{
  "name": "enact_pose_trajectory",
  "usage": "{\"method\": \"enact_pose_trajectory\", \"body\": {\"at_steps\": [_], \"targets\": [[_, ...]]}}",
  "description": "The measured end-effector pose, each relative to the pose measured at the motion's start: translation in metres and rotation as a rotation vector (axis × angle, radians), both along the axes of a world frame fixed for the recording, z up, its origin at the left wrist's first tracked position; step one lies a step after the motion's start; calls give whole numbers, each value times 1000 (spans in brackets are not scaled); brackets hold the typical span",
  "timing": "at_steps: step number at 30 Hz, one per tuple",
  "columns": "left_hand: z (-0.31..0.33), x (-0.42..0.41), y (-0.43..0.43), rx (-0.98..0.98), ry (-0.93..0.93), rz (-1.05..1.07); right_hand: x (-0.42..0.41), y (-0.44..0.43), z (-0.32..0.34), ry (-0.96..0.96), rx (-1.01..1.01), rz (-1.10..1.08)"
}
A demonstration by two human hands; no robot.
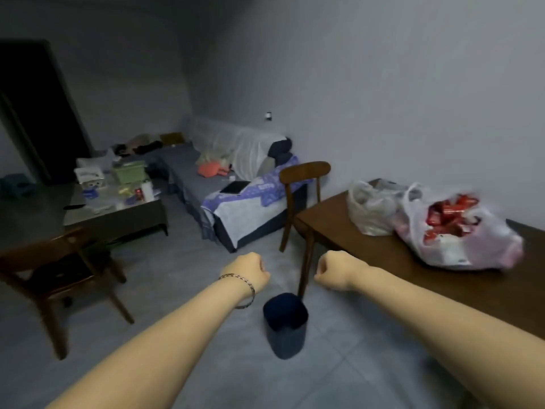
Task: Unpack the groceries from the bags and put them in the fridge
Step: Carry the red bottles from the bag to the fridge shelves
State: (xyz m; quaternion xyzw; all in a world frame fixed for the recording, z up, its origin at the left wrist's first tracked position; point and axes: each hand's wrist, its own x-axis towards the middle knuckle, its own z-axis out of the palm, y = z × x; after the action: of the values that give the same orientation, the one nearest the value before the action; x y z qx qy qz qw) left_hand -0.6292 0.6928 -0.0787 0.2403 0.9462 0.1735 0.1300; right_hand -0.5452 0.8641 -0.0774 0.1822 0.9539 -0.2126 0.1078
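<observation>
Two bags on the bench [383, 261], right of both grips
The white bag [472, 246] of red packets [448, 216] is laid lengthwise along the bench, mouth turned up-left, against the grey bag [368, 211]; the left grip [250, 270] and right grip [333, 271] are curled into empty fists, apart from both.

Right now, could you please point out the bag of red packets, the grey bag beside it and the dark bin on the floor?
bag of red packets [466, 240]: head view, middle of its plastic side.
grey bag [373, 209]: head view, middle of its front.
dark bin [285, 332]: head view, middle of its outer wall.
</observation>
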Motion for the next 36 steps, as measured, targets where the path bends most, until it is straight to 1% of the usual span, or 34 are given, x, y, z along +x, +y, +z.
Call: {"method": "enact_pose_trajectory", "body": {"at_steps": [2,6,9,11,15,21,25,28,31,33,36], "targets": [[-5,-11,68,22,-20,-62,0,62,-4,-1,-11,-83],[-20,-28,167,31,-37,-164,0,149,-14,-18,-13,-221],[-37,-47,242,23,-64,-264,-7,214,-28,15,12,-352],[-47,-59,289,7,-60,-347,-13,256,-41,45,32,-429],[-60,-86,383,-36,-12,-540,-30,337,-62,34,40,-590],[-79,-115,508,-88,35,-764,-45,435,-86,-57,-1,-817],[-100,-122,577,-106,26,-863,-44,489,-104,-42,-22,-886],[-121,-124,624,-115,35,-923,-49,535,-125,17,50,-841],[-135,-124,667,-98,37,-942,-62,586,-143,22,183,-667],[-144,-125,691,-59,71,-969,-71,618,-154,-80,308,-490],[-160,-124,729,-57,185,-1068,-79,660,-175,-375,460,-250]]}}
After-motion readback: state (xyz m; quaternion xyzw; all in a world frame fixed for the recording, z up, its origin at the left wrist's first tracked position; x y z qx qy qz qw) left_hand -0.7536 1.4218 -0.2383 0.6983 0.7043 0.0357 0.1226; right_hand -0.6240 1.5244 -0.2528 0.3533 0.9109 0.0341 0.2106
